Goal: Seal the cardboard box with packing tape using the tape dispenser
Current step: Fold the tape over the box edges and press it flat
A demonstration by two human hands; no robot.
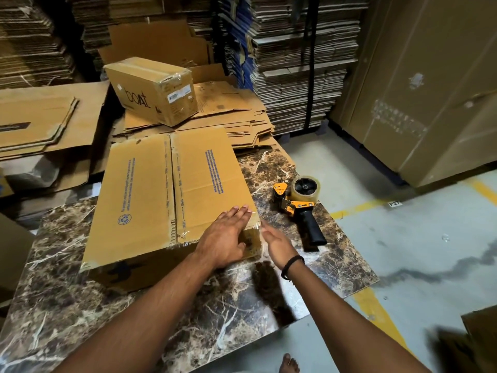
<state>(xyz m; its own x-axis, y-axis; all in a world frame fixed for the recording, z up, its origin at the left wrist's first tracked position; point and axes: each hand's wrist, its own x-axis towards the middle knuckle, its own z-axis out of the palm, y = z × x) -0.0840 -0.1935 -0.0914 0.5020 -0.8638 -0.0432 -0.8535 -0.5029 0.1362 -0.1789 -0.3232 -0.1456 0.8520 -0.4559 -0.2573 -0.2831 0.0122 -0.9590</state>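
Left hand rests flat, fingers straight, on the near corner of the brown cardboard box. Right hand, open, is just beside that corner; the yellow-and-black tape dispenser lies ungripped further right

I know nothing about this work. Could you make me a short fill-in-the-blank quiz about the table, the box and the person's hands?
1. The cardboard box sits on a table whose top has a ____ pattern.
2. The tape dispenser lies to the ____ of the box.
3. The dispenser's handle is ____ in colour.
4. The left hand lies flat on the box, while the right hand holds ____.

Missing words: marble; right; black; nothing.
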